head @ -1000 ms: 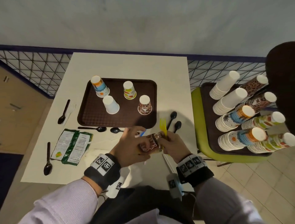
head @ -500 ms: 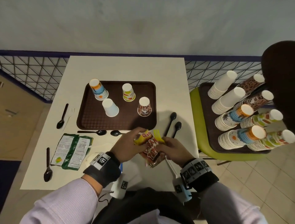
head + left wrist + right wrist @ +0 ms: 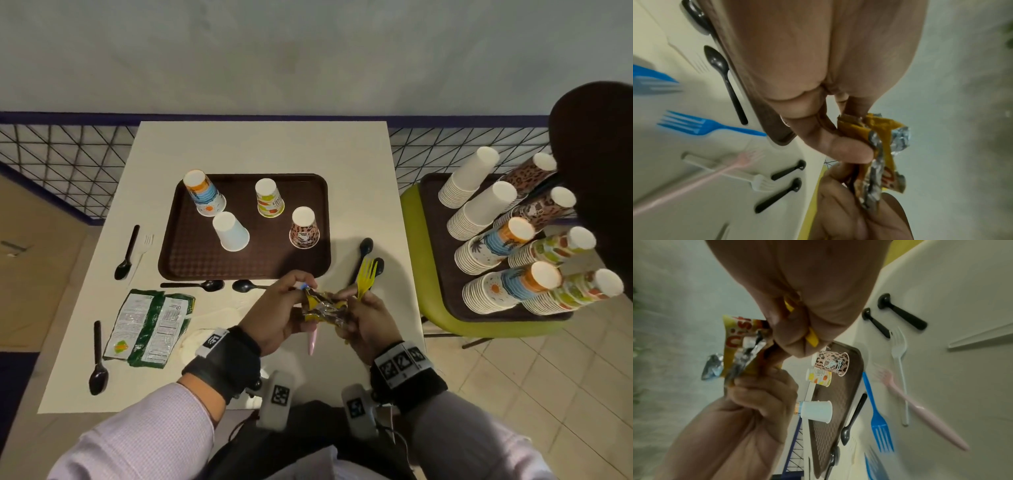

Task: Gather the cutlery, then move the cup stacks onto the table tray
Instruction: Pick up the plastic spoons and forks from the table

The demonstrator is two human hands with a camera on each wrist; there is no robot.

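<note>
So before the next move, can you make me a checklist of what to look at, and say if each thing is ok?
1. Both hands free for cutlery: not ok. The left hand and right hand both pinch a crumpled snack wrapper.
2. Yellow fork gathered: ok, the right hand grips it.
3. Other cutlery gathered: not ok. Black spoons lie scattered on the table; a blue fork and pink fork lie there too.
4. Room on the table tray: ok, only four single cups stand on it.
5. Cup stacks moved: not ok, they sit on the chair's tray.
6. Stacks steady: cannot tell.
</note>
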